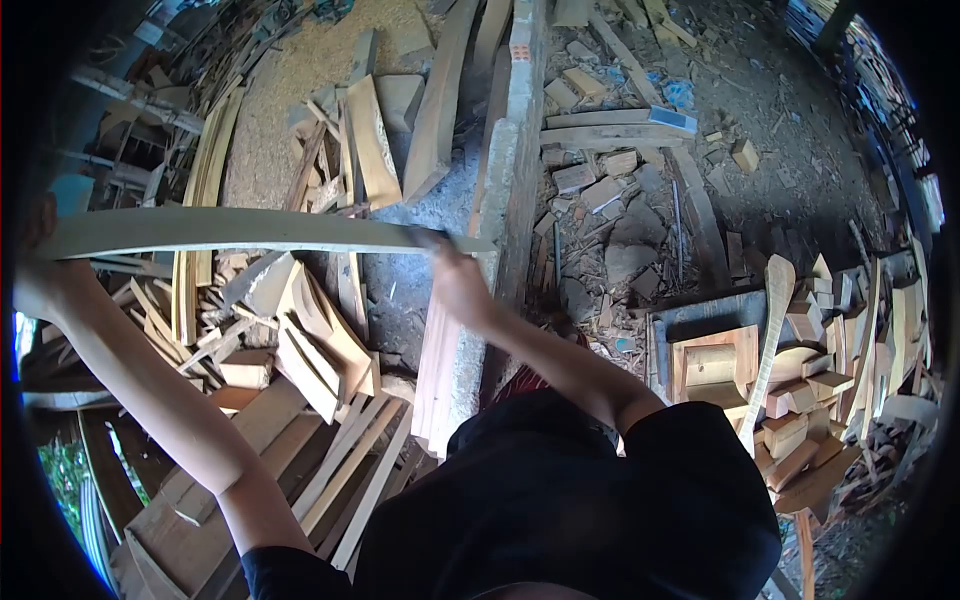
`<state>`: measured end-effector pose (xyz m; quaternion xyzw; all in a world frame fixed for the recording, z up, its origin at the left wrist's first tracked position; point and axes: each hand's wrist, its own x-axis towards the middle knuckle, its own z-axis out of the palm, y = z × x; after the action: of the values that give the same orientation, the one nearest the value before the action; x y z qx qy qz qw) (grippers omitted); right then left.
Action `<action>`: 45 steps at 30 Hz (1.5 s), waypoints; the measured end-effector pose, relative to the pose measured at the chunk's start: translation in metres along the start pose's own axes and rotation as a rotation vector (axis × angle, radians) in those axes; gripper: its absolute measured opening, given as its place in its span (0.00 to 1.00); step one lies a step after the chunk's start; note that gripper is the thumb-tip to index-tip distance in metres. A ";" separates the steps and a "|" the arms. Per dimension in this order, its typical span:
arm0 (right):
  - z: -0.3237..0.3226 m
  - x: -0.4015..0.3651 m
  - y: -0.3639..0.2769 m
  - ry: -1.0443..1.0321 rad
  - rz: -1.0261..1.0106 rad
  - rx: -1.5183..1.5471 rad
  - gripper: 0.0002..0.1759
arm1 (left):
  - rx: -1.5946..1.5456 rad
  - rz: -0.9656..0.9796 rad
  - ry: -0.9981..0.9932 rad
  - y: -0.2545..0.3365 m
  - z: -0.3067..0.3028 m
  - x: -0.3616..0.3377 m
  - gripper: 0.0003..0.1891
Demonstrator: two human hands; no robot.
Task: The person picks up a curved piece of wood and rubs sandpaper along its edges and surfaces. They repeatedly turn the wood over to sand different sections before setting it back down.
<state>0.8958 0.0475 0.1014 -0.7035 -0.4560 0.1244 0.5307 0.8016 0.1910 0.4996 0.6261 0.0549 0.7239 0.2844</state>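
A long, pale, slightly curved wooden board (250, 230) stretches across the left half of the view, one end over the low concrete wall (497, 190). At the far left, my left hand (40, 265) grips the board's other end, partly lost in the dark edge of the picture. My right hand (462, 283) is closed beside the board's end at the wall, around a dark, narrow tool (428, 237) that overlaps the board. The tool is smeared, and I cannot tell its kind.
Offcuts (325, 335) and planks (440, 100) lie left of the wall, with sawdust (385, 30) beyond. Stones (632, 243) and wood scraps cover the ground to the right. A wooden box (715, 365), stacked blocks (800, 410) and a tall paddle-shaped piece (775, 320) stand at the lower right.
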 end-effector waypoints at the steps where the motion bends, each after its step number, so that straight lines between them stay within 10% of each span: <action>1: -0.006 -0.006 0.017 0.004 0.147 0.021 0.13 | 0.025 0.007 0.026 -0.001 -0.001 0.001 0.18; 16: 0.012 0.017 0.064 0.098 0.237 0.345 0.25 | -0.129 -0.103 -0.103 -0.024 -0.001 0.037 0.19; 18: -0.031 0.031 -0.005 -0.343 0.600 0.283 0.24 | -0.036 -0.126 0.009 -0.015 0.014 0.031 0.19; 19: -0.026 0.034 -0.020 -0.281 0.465 0.334 0.22 | 0.067 -0.152 0.133 -0.012 0.019 0.028 0.18; 20: 0.000 0.035 -0.025 0.317 -0.106 0.118 0.22 | 0.009 -0.153 0.049 -0.019 0.008 0.040 0.17; 25: -0.015 0.037 -0.036 0.416 -0.312 0.313 0.20 | -0.012 -0.054 -0.120 -0.019 0.006 0.040 0.14; 27: -0.005 0.016 0.016 0.069 0.240 0.612 0.19 | 0.195 -0.216 0.406 -0.012 0.016 0.043 0.13; 29: 0.009 -0.006 0.089 -0.142 0.591 0.077 0.21 | 0.158 -0.105 0.290 -0.021 0.011 0.027 0.12; 30: 0.041 -0.019 0.147 -0.027 0.375 -0.128 0.24 | 0.112 -0.005 0.165 -0.026 0.008 0.022 0.12; 33: 0.000 0.005 0.061 -0.136 0.518 0.022 0.25 | 0.126 -0.062 0.095 -0.038 -0.006 0.040 0.14; 37: 0.008 0.004 0.027 0.253 0.083 0.316 0.21 | 0.002 0.051 0.167 -0.033 0.017 0.001 0.21; 39: 0.007 0.008 0.067 -0.121 0.581 0.116 0.21 | -0.131 -0.019 0.124 -0.045 -0.009 0.028 0.22; 45: 0.031 -0.003 0.197 -0.054 0.566 -0.144 0.31 | 0.002 -0.028 0.113 -0.042 0.004 0.028 0.22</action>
<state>0.9738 0.0603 -0.0811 -0.8349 -0.2634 0.2535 0.4115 0.8178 0.2382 0.5072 0.5838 0.0802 0.7539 0.2906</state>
